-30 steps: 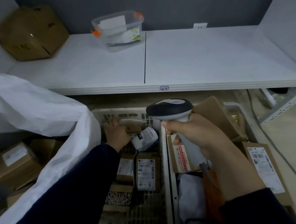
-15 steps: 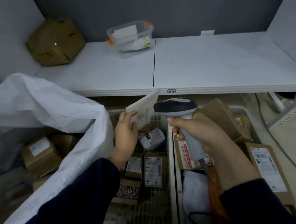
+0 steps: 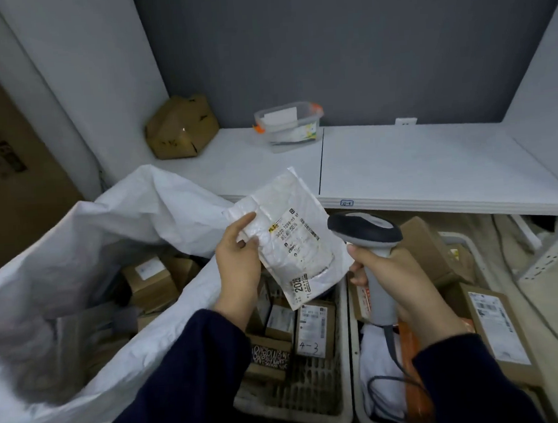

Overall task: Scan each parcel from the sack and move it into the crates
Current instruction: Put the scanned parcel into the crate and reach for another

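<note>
With the left hand [image 3: 238, 266] grip pinching the parcel [image 3: 280, 198] mid-frame and the right hand [image 3: 396, 279] clamped round the scanner [image 3: 363, 230], best square the barcode label [image 3: 300, 239] to its head.

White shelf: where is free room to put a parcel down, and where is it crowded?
The white shelf is bare right of its seam. Left of it, only the strip before the brown box and clear container is free. The left crate and right crate are crowded.
</note>
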